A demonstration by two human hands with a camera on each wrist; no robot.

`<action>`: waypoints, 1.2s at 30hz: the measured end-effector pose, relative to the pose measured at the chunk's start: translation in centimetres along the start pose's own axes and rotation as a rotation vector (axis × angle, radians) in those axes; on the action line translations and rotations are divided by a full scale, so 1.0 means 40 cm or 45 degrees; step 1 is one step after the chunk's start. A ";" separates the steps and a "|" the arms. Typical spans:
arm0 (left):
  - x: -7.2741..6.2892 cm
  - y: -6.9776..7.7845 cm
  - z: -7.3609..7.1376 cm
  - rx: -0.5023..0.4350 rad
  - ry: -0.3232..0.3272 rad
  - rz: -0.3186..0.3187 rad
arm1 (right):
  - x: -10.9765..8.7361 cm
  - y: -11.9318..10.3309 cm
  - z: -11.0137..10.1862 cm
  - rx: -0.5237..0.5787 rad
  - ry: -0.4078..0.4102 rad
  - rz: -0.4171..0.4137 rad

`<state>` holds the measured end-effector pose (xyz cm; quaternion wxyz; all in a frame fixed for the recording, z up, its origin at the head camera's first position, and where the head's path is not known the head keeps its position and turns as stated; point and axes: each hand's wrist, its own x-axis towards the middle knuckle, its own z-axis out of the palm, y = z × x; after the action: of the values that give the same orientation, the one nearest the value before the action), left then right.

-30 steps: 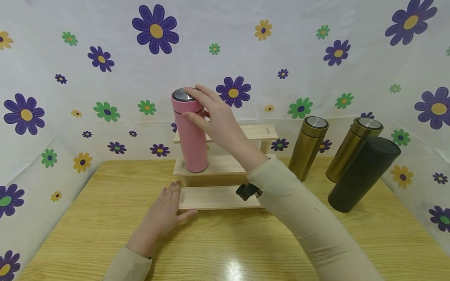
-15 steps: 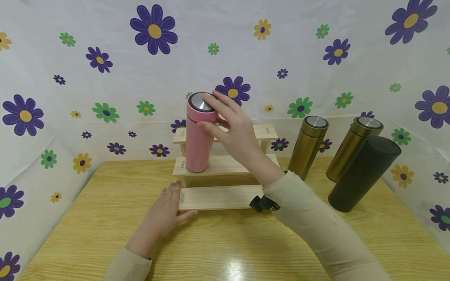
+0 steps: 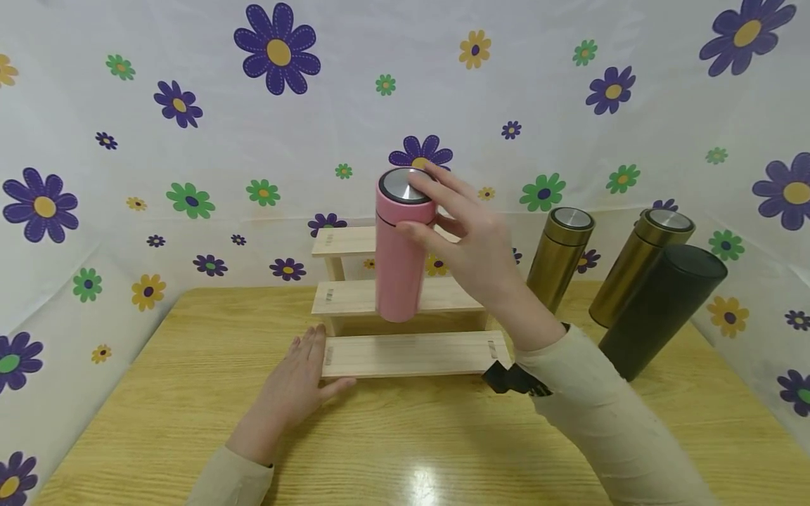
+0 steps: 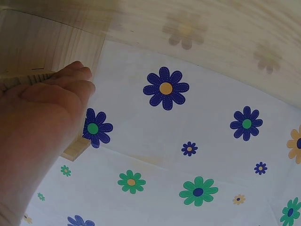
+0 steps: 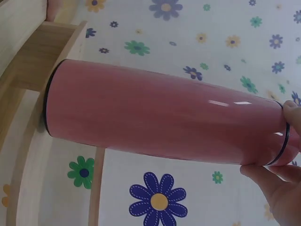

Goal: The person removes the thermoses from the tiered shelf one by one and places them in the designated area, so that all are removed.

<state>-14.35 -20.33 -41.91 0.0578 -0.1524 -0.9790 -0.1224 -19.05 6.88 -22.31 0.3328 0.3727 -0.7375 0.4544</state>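
A pink thermos [image 3: 399, 267] with a steel-topped lid is upright in front of the three-tier wooden stand [image 3: 411, 355]. My right hand [image 3: 484, 242] grips it round the lid end, with a finger over the top. In the right wrist view, the thermos [image 5: 164, 115] has its base close to a board of the stand; whether they touch, I cannot tell. At the stand's lower left end, my left hand [image 3: 297, 386] rests against the lowest board with its fingers straight. The left wrist view shows this hand [image 4: 47, 103] beside the wood.
To the right on the wooden table [image 3: 380, 443] stand a gold thermos [image 3: 557, 260], another gold thermos [image 3: 635, 260] and a dark cylinder [image 3: 664, 309]. That cylinder partly hides the second gold thermos. A flower-printed cloth [image 3: 354, 42] hangs behind and at the sides.
My right hand has moved the pink thermos rightward along the stand, and its base now overlaps the middle board's front edge in view. The left hand has stayed put.
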 end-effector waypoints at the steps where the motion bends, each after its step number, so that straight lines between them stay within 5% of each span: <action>1: 0.000 0.000 0.000 -0.003 0.005 0.003 | -0.002 -0.003 -0.013 0.000 -0.002 0.010; 12: 0.001 0.002 0.003 -0.012 -0.008 -0.007 | -0.024 -0.007 -0.138 -0.221 0.007 0.171; 36: 0.001 0.001 0.004 -0.011 -0.019 -0.011 | -0.086 0.010 -0.299 -0.478 0.048 0.261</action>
<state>-14.38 -20.26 -42.05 0.0493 -0.1493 -0.9795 -0.1258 -15.85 18.85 -20.96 0.3623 0.2186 -0.8368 0.3475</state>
